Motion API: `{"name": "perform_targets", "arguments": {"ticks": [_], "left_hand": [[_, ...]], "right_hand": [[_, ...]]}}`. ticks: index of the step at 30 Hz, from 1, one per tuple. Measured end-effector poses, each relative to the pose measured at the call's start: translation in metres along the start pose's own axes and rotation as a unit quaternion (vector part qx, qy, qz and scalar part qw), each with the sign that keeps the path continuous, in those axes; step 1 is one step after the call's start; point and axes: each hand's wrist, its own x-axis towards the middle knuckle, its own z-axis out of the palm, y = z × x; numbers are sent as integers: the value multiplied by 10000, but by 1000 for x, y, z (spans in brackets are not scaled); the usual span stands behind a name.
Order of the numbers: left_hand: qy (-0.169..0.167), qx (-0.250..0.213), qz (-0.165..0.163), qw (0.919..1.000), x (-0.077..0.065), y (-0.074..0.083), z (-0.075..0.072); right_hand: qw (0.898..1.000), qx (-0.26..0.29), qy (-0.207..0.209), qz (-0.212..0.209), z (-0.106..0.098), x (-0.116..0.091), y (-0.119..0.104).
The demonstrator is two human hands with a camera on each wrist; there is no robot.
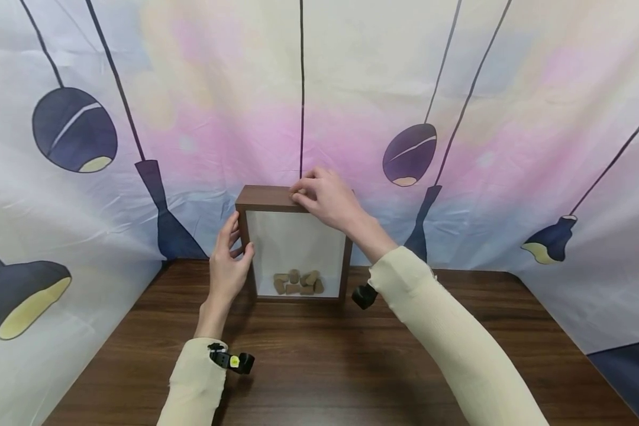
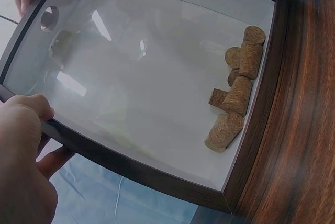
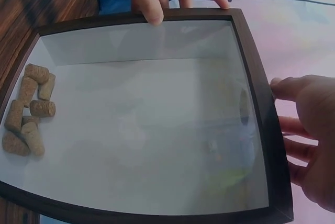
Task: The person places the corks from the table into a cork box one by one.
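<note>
A brown-framed shadow box (image 1: 294,254) with a clear front stands upright on the table. Several corks (image 1: 300,284) lie heaped along its bottom inside; the left wrist view shows these corks (image 2: 238,96) close up. My left hand (image 1: 229,260) grips the box's left side, thumb at the front edge and fingers around behind. Over the top edge is my right hand (image 1: 327,198), its fingertips bent down at the top face. A round hole (image 2: 49,19) through that top face sits close to the right fingers. I cannot tell whether the right fingertips pinch anything.
The dark wood-grain table (image 1: 298,361) extends in front of the box and to both sides. A printed cloth (image 1: 218,118) with hanging-lamp shapes rises behind and around it. Small black cameras (image 1: 242,362) are strapped at both wrists.
</note>
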Motion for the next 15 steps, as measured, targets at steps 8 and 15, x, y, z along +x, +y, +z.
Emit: {"name": "perform_targets", "arguments": {"ticks": [8,15], "left_hand": [[-1,34,80,10000,-1,-1,0],[24,29,73,10000,0,-2,0]], "right_hand": [[9999,160,0,-17,4,1,-2],[9977,601,-38,324,4,6,-1]]}}
